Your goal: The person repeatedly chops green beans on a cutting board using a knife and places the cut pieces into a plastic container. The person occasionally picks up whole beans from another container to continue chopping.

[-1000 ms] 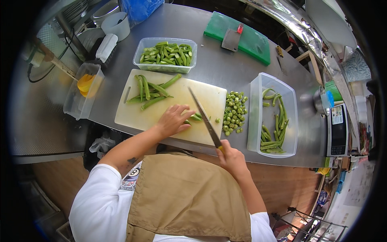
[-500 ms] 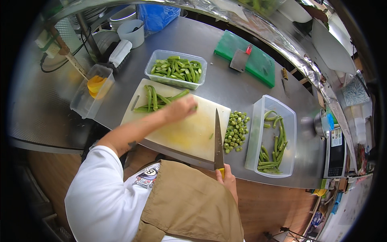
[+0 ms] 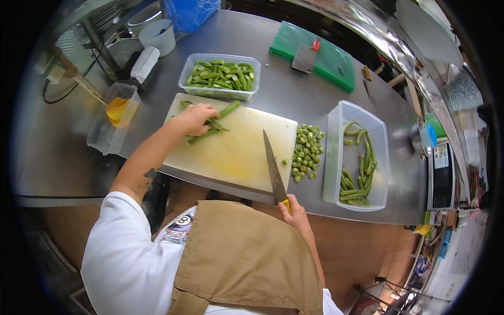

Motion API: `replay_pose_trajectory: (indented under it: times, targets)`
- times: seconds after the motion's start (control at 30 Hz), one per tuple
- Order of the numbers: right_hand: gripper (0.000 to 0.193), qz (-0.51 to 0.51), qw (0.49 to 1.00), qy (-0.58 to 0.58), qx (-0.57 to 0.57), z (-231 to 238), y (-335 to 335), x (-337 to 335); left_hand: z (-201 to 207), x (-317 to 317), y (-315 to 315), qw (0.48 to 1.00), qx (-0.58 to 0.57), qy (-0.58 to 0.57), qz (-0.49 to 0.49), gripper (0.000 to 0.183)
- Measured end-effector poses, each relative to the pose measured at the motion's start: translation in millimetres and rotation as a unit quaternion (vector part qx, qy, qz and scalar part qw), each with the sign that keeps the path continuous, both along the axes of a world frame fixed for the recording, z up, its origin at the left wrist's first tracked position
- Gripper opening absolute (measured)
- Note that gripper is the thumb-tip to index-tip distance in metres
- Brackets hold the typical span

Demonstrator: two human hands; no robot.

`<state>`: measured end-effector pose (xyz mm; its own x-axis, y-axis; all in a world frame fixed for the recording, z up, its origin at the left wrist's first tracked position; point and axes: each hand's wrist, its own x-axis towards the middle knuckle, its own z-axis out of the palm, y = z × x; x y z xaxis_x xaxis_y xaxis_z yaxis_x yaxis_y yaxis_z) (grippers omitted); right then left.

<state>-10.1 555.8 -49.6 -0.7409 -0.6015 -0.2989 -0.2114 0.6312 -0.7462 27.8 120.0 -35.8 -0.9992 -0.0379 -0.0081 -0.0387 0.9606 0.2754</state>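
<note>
At the far left of the white cutting board (image 3: pixel 252 142), my left hand (image 3: pixel 195 119) is curled over a small pile of green okra pods (image 3: pixel 229 109). Its fingers are closed around some of them, and the palm hides part of the pile. My right hand (image 3: pixel 297 215) grips a long knife (image 3: pixel 274 172) by its yellow handle near the board's front edge. The blade is angled up and left above the board. Along the board's right edge lies a heap of okra stem ends (image 3: pixel 307 152), with one piece on the board itself.
Behind the board, a clear tub (image 3: pixel 216 94) holds trimmed okra. A larger clear container (image 3: pixel 332 163) at the right holds whole pods. Farther back, a cleaver (image 3: pixel 304 59) rests on a green board (image 3: pixel 338 68). At left stands a plastic box (image 3: pixel 107 137) with something yellow inside.
My left hand has moved left, from above the middle of the board onto the okra pods. The knife now tilts more to the left. A stem end now lies on the board beside the heap.
</note>
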Motion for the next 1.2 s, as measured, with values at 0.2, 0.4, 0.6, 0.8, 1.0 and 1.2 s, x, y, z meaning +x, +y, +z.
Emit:
replay_pose_trajectory:
  times: [0.2, 0.4, 0.6, 0.8, 1.0, 1.2]
  targets:
    - [0.029, -0.087, 0.996, 0.018, 0.019, 10, 11, -11, 7, -17, 8, 0.983, 0.071, 0.160, -0.057, 0.030]
    - [0.029, -0.028, 0.987, 0.110, 0.115, 12, -5, -5, -13, -30, 136, 0.985, 0.155, 0.060, -0.038, 0.019]
    - [0.027, 0.005, 0.970, 0.138, 0.199, 21, -13, -1, -38, -25, 165, 0.989, 0.128, 0.075, 0.017, 0.017]
    - [0.029, 0.019, 0.971, 0.140, 0.192, 31, -18, 3, -40, -30, 174, 0.990, 0.124, 0.046, 0.052, 0.014]
    - [0.028, 0.060, 0.969, 0.125, 0.203, 30, -24, 8, -44, -30, 178, 0.990, 0.121, 0.039, 0.064, 0.015]
    - [0.028, 0.042, 0.975, 0.125, 0.177, 2, -71, -18, -31, -31, 174, 0.984, 0.155, 0.024, 0.081, 0.023]
